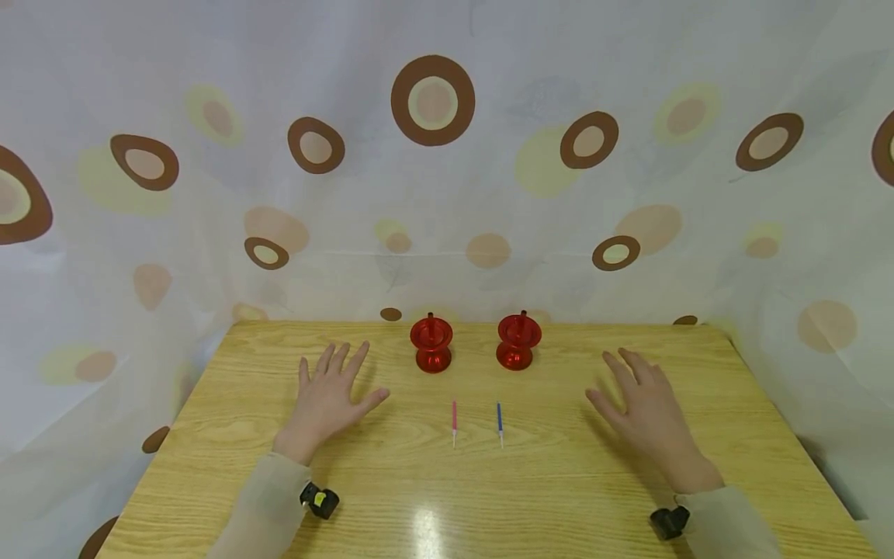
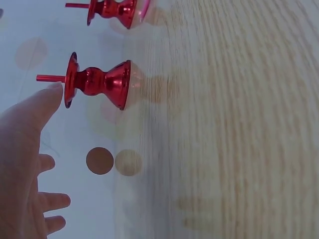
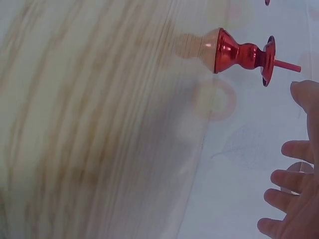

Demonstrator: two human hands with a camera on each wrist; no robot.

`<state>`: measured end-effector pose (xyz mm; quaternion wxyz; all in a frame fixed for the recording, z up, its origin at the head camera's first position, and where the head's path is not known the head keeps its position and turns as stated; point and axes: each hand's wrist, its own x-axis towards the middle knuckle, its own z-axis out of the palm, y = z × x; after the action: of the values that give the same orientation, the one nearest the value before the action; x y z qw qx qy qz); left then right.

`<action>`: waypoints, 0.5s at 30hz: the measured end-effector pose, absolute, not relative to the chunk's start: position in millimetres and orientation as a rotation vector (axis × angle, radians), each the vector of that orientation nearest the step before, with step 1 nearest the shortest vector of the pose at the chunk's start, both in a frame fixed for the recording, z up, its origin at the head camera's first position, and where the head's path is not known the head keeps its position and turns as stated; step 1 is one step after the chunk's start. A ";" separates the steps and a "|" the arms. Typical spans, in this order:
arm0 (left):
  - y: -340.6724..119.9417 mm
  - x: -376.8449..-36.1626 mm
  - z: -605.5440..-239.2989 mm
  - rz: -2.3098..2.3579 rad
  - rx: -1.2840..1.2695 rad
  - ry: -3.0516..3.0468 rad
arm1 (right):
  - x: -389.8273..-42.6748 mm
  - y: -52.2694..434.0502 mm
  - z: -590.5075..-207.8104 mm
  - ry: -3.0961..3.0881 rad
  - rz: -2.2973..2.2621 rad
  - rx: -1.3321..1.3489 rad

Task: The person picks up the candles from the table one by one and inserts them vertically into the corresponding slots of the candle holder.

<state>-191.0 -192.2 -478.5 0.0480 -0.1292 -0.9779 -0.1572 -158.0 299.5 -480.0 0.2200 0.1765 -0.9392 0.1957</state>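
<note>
Two shiny red candle holders stand at the back of the wooden table [image 1: 559,497]: the left holder [image 1: 431,343] and the right holder [image 1: 518,341]. In front of them lie a thin pink candle [image 1: 454,419] and a thin blue candle [image 1: 499,421], side by side. My left hand [image 1: 328,396] lies flat on the table with fingers spread, left of the left holder [image 2: 97,82]. My right hand [image 1: 646,411] hovers with fingers spread to the right of the right holder [image 3: 244,55]. Neither hand holds anything.
A white curtain [image 1: 433,178] with brown and yellow circles hangs behind and around the table. Black wrist cameras sit on both sleeves, the left one [image 1: 319,499] and the right one [image 1: 669,522].
</note>
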 end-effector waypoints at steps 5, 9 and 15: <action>-190.3 -191.5 -481.2 -0.496 -0.401 -2.970 | -157.4 293.6 -479.0 -2.555 0.561 0.523; -187.5 -192.2 -482.0 -0.534 -0.414 -2.959 | -156.5 288.1 -477.2 -2.549 0.587 0.535; -181.8 -191.5 -479.1 -0.606 -0.424 -2.926 | -156.2 279.7 -477.2 -2.589 0.628 0.525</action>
<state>-191.5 -181.8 -479.1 0.0616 -0.1402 -0.9677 -0.2004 -156.2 279.7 -477.2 0.2115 0.1889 -0.9320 0.2259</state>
